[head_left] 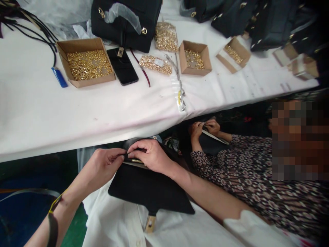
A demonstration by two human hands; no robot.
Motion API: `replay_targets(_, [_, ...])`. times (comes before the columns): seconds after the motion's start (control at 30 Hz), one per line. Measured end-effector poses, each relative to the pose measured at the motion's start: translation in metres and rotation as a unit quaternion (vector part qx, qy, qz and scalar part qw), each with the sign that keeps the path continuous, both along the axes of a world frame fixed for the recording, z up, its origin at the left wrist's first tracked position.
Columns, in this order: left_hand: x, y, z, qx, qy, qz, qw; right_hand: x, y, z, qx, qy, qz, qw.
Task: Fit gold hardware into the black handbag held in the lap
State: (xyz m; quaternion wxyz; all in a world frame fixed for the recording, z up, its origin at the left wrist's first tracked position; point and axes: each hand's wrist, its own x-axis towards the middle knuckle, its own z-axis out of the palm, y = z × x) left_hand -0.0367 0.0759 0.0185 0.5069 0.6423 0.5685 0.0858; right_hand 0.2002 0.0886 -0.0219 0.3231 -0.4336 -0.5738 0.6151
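A black handbag rests on my lap with its flap folded toward me. A gold clasp plate sits on the tab at the flap's end. My left hand pinches the bag's opening edge at its left end. Close beside it, my right hand has thumb and fingers closed on the same edge, fingertips almost meeting the left ones. Part of a gold zipper shows below the right fingers. Whether a small part is held between the fingertips is hidden.
On the white-covered table stand a cardboard box of gold fittings, a phone, a blue lighter, bagged fittings and a finished-looking black bag. At right, a co-worker's hands hold another black piece.
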Motion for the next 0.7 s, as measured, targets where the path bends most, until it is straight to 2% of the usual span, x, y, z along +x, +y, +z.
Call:
replay_targets(0.07, [-0.001,0.003,-0.001,-0.017,-0.015,-0.015,1.0,0.0,0.0,0.0,0.003,0.002,0.001,1.0])
replay_targets(0.13, [-0.001,0.004,-0.004,-0.04,-0.042,-0.004,0.998,0.0,-0.001,-0.001,-0.001,-0.004,0.007,1.0])
replay_targets(0.4, [0.0,-0.006,-0.023,-0.114,-0.124,0.121,0.978,0.005,-0.007,-0.002,0.011,-0.083,0.035,0.996])
replay_targets(0.53, [0.002,-0.008,-0.026,-0.129,-0.149,0.133,0.971,0.009,-0.012,0.0,0.013,-0.094,0.039,0.995])
replay_targets(0.7, [0.001,-0.008,-0.025,-0.126,-0.142,0.128,0.973,0.01,-0.018,0.002,0.043,-0.074,-0.002,0.996])
